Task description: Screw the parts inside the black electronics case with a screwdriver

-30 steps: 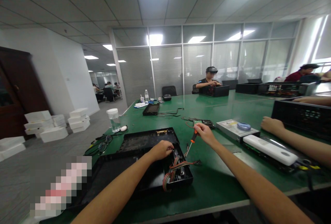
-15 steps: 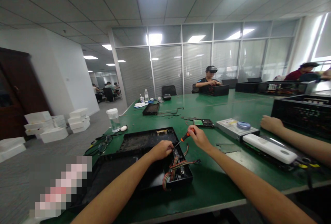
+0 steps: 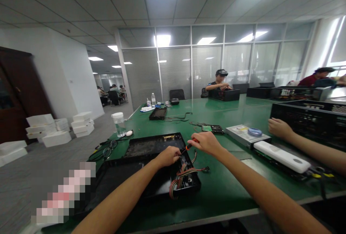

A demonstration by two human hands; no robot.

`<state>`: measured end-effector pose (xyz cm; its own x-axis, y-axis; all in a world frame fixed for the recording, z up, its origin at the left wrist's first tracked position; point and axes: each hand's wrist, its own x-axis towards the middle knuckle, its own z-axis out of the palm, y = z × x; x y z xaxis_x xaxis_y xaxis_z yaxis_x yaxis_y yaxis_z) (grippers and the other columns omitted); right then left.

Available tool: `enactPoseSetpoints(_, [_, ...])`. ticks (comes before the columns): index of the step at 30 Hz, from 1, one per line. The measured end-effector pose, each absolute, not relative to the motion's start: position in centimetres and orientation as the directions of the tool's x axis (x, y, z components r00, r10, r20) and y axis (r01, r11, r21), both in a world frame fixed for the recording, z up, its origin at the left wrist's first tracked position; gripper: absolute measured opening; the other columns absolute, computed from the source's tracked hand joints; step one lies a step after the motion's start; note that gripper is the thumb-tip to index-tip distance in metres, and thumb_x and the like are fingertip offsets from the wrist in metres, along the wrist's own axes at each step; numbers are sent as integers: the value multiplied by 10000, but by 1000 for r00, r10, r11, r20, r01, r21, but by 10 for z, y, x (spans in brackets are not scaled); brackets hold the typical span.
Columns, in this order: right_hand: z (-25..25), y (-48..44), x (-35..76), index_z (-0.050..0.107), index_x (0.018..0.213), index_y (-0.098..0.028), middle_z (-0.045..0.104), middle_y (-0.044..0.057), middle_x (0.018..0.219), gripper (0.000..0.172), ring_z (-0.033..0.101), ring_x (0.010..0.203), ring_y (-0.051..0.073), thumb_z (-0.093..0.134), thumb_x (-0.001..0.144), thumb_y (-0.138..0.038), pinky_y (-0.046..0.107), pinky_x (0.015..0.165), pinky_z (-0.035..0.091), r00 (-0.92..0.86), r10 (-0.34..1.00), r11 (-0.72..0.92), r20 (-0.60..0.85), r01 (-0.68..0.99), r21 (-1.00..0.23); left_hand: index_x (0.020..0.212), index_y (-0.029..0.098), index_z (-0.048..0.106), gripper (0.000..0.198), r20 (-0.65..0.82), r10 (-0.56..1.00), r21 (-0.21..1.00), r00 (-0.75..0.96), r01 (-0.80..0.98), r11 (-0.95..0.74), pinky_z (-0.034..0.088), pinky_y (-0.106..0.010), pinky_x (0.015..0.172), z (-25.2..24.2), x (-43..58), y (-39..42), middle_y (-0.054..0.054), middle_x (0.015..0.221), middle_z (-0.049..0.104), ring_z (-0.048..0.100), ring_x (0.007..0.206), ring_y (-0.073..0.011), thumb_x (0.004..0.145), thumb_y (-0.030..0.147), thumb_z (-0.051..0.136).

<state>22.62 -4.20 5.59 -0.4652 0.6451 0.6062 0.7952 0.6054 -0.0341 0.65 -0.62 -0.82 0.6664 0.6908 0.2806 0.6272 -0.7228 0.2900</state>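
- Green is the worktop (image 3: 227, 187); near its left corner a patch of blurred squares covers the view, so I cannot make out what is under it.
- The black case (image 3: 121, 171) lies open beside the near edge, toward the left corner; the left forearm crosses above and hides a part of its inside.
- The tip of the screwdriver (image 3: 188, 147) is hard to see, because it ends close to the left fingertips.
- Of the two hands, the left hand (image 3: 169, 155) is curled, with fingertips at the right part of the case; whether it grasps something small, I cannot tell.
- The right hand (image 3: 207, 142) is closed around the screwdriver's handle, which is tilted, pointing down to the left.
- Striped ribbon cables (image 3: 187, 172) hang out over the case wall.
- Beside the worktop's right part, a co-worker's hand (image 3: 280, 129) is near a black housing (image 3: 305, 120), cut off by the view.
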Motion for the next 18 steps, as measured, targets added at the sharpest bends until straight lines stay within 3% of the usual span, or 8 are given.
enactPoseSetpoints(3, [83, -49, 211, 593, 712, -150, 634, 125, 645, 447, 590, 667, 224, 387, 811, -535, 273, 606, 328, -544, 681, 579, 491, 810, 93, 773, 140, 608, 87, 283, 687, 295, 670, 621, -726, 383, -182, 592, -9, 6, -6, 0, 678, 598, 530, 618, -103, 739, 143, 528])
enactPoseSetpoints(6, [104, -51, 195, 558, 956, -154, 660, 110, 739, 390, 601, 679, 217, 403, 819, -486, 267, 592, 341, -649, 677, 657, 347, 746, 113, 771, 135, 605, 85, 272, 697, 283, 664, 637, -717, 373, -184, 578, -9, 7, -7, 2, 659, 591, 524, 604, -101, 733, 136, 529])
enactPoseSetpoints(8, [114, -50, 185, 541, 996, -154, 663, 111, 780, 391, 608, 694, 216, 393, 827, -475, 270, 594, 357, -668, 693, 665, 272, 738, 118, 767, 133, 601, 85, 263, 706, 273, 658, 651, -709, 364, -184, 564, -8, 8, -8, 3, 655, 588, 522, 598, -101, 732, 128, 524])
enactPoseSetpoints(12, [123, -45, 175, 599, 818, -114, 651, 195, 807, 510, 614, 760, 278, 291, 850, -518, 342, 646, 385, -516, 800, 479, 306, 857, 191, 765, 133, 598, 82, 264, 706, 258, 657, 657, -708, 358, -184, 557, -4, 8, -12, 3, 662, 585, 522, 605, -103, 724, 119, 529])
enactPoseSetpoints(15, [123, -43, 176, 586, 926, -122, 658, 180, 820, 475, 621, 729, 271, 324, 837, -507, 341, 626, 396, -571, 781, 545, 255, 821, 169, 768, 131, 599, 87, 251, 707, 259, 661, 658, -707, 367, -186, 568, -1, 7, -14, 2, 661, 585, 525, 610, -104, 730, 120, 521])
enactPoseSetpoints(18, [120, -45, 179, 613, 844, -118, 653, 193, 797, 544, 617, 755, 289, 283, 838, -550, 358, 648, 393, -536, 795, 509, 284, 844, 168, 776, 130, 600, 94, 250, 711, 261, 658, 661, -704, 374, -188, 577, -1, 7, -15, 0, 662, 585, 525, 611, -105, 731, 121, 518])
